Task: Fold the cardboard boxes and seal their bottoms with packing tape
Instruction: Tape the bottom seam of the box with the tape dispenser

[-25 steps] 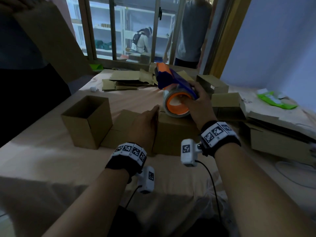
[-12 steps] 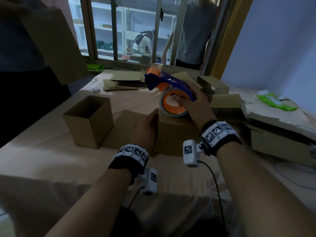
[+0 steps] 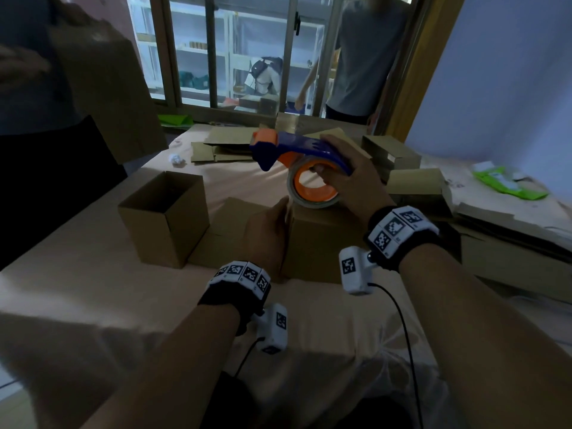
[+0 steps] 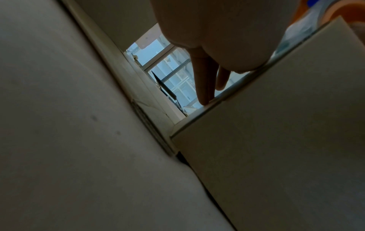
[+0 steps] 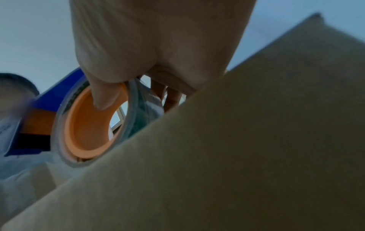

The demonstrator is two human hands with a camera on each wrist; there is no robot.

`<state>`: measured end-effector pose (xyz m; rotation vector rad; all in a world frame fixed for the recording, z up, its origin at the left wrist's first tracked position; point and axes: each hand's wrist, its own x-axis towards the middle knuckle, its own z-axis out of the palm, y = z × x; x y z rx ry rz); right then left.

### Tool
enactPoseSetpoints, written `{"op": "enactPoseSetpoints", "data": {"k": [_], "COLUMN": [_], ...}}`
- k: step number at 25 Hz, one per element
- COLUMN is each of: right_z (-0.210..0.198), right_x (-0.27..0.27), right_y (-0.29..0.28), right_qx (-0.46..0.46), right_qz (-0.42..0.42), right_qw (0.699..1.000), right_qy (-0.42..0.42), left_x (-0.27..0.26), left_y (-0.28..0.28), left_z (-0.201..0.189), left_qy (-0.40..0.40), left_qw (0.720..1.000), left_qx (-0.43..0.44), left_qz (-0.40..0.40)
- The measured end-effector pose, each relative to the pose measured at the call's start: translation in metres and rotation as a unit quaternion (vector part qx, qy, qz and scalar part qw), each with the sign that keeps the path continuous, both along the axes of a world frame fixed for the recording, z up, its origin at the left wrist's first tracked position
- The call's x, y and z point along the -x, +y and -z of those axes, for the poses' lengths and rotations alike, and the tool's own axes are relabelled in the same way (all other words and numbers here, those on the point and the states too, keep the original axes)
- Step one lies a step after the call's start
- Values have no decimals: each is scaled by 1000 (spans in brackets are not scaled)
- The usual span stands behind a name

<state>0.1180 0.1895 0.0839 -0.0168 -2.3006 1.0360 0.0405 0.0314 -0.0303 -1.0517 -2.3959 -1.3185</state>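
Note:
A folded cardboard box (image 3: pixel 318 243) stands on the table in front of me. My left hand (image 3: pixel 267 233) presses flat against its left side, fingers straight (image 4: pixel 204 81). My right hand (image 3: pixel 349 181) grips a blue and orange tape dispenser (image 3: pixel 294 147) with its clear tape roll (image 3: pixel 312 188) resting on the box top. The thumb (image 5: pixel 103 96) sits inside the roll's orange core (image 5: pixel 88 125). The box (image 5: pixel 237 156) fills the lower right wrist view. The tape strip itself cannot be made out.
An open-topped box (image 3: pixel 167 218) stands to the left. Flat cardboard (image 3: pixel 223 144) lies at the far edge, more boxes (image 3: pixel 414 187) and stacked sheets (image 3: pixel 510 243) to the right. A person on the left holds a cardboard sheet (image 3: pixel 105 85). Another person (image 3: pixel 368 57) stands beyond the window.
My right hand has drawn the dispenser leftward across the box top, and its nose has tipped more to the left. The left hand has stayed against the box side.

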Motion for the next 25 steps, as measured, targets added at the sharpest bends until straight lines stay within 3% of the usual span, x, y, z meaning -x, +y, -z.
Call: {"op": "enactPoseSetpoints", "data": {"k": [10, 17, 22, 25], "right_z": [4, 8, 11, 13], "right_x": [12, 14, 18, 18], "right_y": [-17, -20, -20, -17], "right_qx": [113, 90, 89, 94], "right_qz": [-19, -22, -35, -37], "right_qw": [993, 995, 994, 994], "right_qy": [36, 48, 48, 51], "left_x": [-6, -12, -11, -9], "left_y": [-6, -6, -4, -10], "left_z": [-8, -20, -30, -25], "left_qy": [10, 15, -4, -31], "left_qw": [999, 997, 979, 960], "left_qx": [20, 78, 206, 274], "left_qz": [26, 23, 12, 46]}}
